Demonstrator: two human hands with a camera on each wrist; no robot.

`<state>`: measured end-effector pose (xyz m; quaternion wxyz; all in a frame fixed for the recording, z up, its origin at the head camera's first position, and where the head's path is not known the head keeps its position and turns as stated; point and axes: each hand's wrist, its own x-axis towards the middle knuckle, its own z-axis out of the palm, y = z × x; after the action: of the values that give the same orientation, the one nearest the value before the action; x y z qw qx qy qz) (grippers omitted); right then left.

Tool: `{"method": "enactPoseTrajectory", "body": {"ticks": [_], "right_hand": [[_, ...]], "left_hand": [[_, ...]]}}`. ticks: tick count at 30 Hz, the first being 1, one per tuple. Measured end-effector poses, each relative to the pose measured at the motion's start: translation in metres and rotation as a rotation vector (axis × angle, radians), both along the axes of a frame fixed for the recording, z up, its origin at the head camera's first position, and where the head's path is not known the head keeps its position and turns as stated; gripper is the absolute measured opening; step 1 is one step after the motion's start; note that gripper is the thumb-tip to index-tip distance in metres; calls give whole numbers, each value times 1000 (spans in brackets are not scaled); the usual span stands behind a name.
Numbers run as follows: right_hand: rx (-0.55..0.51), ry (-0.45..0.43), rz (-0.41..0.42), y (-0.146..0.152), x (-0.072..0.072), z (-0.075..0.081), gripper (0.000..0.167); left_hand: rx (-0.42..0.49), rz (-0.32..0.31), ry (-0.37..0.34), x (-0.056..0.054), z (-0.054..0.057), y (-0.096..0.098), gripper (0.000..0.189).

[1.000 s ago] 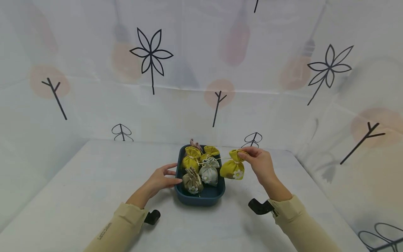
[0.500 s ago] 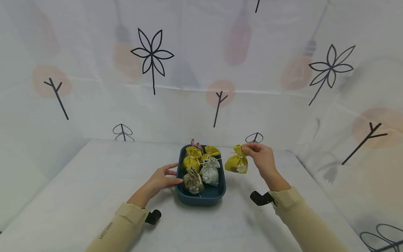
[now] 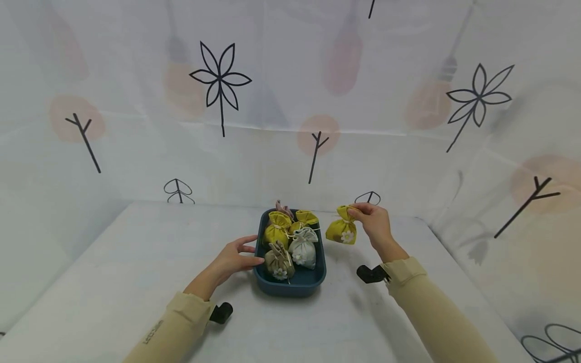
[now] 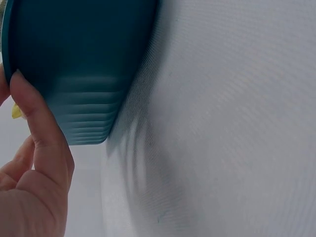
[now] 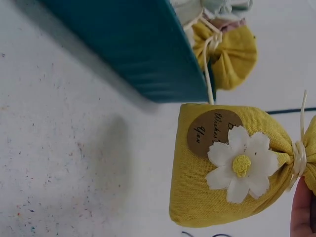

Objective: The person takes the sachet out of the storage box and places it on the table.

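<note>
My right hand (image 3: 373,222) pinches a yellow drawstring pouch (image 3: 341,232) by its gathered neck. The pouch hangs above the table, to the right of a dark blue plastic bin (image 3: 290,290). In the right wrist view, a white fabric flower (image 5: 242,165) and a round brown tag (image 5: 207,133) show on the pouch. At the bin's left side, my left hand (image 3: 232,259) touches the rim with its thumb and fingers spread. Inside the bin sit an olive-brown pouch (image 3: 278,262), a pale grey pouch (image 3: 303,249), two yellow pouches (image 3: 276,232) and a partly hidden pinkish pouch (image 3: 282,207).
The bin stands on a white table (image 3: 136,282), toward the middle of its far side. White fabric (image 3: 263,151) with printed plants encloses the table at the back and both sides. Black wrist mounts (image 3: 221,313) stick out from both sleeves.
My right hand has moved the yellow pouch slightly up and away from the bin, to the right, and its motion has slowed. The left hand and the bin have stayed in place.
</note>
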<state>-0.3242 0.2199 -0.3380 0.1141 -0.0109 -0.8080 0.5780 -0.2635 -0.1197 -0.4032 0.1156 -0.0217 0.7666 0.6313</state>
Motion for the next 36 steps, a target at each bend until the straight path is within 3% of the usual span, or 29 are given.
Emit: {"method": "enactPoseTrajectory", "body": {"ticks": [8, 17, 25, 36], "right_hand": [[-59, -25, -39, 4, -17, -16, 33], [-38, -37, -58, 6, -25, -33, 28], [-18, -42, -53, 9, -27, -43, 31], [39, 8, -61, 11, -22, -43, 37]], "left_hand": [[4, 3, 1, 0, 0, 0, 73], [3, -7, 5, -2, -2, 2, 71], [-3, -8, 5, -2, -2, 2, 70], [-5, 4, 2, -2, -3, -1, 72]]}}
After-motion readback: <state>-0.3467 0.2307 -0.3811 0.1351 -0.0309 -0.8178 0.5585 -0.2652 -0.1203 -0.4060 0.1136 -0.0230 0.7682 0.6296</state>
